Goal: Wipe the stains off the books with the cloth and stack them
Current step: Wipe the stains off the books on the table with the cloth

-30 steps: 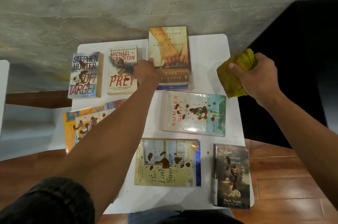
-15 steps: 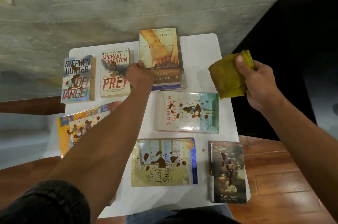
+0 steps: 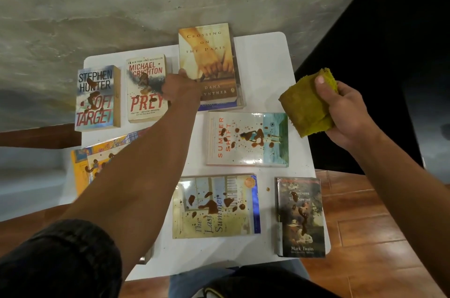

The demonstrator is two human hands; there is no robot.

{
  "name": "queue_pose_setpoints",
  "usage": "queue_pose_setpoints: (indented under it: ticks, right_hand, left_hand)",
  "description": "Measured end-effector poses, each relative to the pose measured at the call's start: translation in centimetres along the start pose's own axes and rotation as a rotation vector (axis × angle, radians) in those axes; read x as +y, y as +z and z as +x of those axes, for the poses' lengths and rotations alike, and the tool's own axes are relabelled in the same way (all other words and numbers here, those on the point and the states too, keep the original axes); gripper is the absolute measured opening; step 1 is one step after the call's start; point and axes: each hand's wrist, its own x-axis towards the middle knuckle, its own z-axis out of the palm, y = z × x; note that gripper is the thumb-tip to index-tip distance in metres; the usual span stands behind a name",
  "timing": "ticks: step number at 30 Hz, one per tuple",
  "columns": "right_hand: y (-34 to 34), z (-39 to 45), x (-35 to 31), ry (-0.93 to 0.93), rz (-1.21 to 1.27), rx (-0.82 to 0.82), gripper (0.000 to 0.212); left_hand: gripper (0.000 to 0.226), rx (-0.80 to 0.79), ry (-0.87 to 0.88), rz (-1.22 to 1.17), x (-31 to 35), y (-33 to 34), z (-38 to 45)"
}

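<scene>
Head view showed a white bench [image 3: 265, 71] with several books laid flat. The left hand [image 3: 179, 88] reached to the far side, its fingers curled at the lower left edge of the clean "Crossing on the Paris" book [image 3: 207, 54], which lay on top of another book with a blue cover [image 3: 216, 105]; that grip held the book's edge. The right hand [image 3: 345, 107] hovered off the bench's right side, gripping a folded yellow cloth [image 3: 304, 107] with the thumb on top. Brown stains marked the other covers: "Soft Target" [image 3: 97, 100] and "Prey" [image 3: 146, 88] stood side by side at the far left, "Summer Shift" [image 3: 248, 139] lay in the middle, "The Last Summer" [image 3: 214, 207] and the Tom Sawyer book [image 3: 300, 217] lay nearest, and an orange-covered book [image 3: 85, 171] was partly hidden under the left forearm. A small brown drop [image 3: 268, 189] sat on the bench between the two nearest books.
</scene>
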Motion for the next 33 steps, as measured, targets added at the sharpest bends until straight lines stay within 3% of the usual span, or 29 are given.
queue_pose_setpoints:
  ticks: [4, 8, 16, 18, 22, 25, 30, 33]
  right_hand:
    - [-0.1, 0.2, 0.4, 0.004, -0.051, -0.016, 0.036]
    - [0.2, 0.3, 0.8, 0.014, -0.070, -0.029, 0.042]
    - [0.3, -0.3, 1.4, 0.049, -0.051, -0.088, 0.035]
    - [0.1, -0.4, 1.8, 0.046, -0.069, -0.089, 0.036]
    - [-0.8, -0.9, 3.3, 0.062, -0.125, -0.090, 0.037]
    - [-1.2, -1.4, 4.4, 0.016, -0.335, -0.054, 0.035]
    - [-1.3, -1.5, 5.8, -0.195, -1.012, 0.034, 0.042]
    - [-1.2, -2.0, 5.7, -0.253, -1.122, -0.020, 0.020]
  left_hand:
    - [0.043, -0.068, 0.010, 0.016, -0.2, -0.4, -0.4]
    - [0.044, -0.088, 0.038, 0.035, -0.5, -0.4, -0.8]
    - [0.039, 0.066, 0.113, 0.049, -1.1, 0.0, -1.8]
    - [0.040, 0.148, 0.255, 0.052, -1.7, -0.1, -3.3]
    - [0.031, 0.291, 0.770, -0.063, -5.1, -0.4, -6.6]
    - [0.031, 0.208, 0.862, -0.050, -8.5, -0.7, -8.7]
    - [0.030, 0.031, 0.938, 0.075, -12.7, -1.9, -10.3]
    - [0.033, -0.067, 0.959, 0.178, -13.9, -2.7, -10.3]
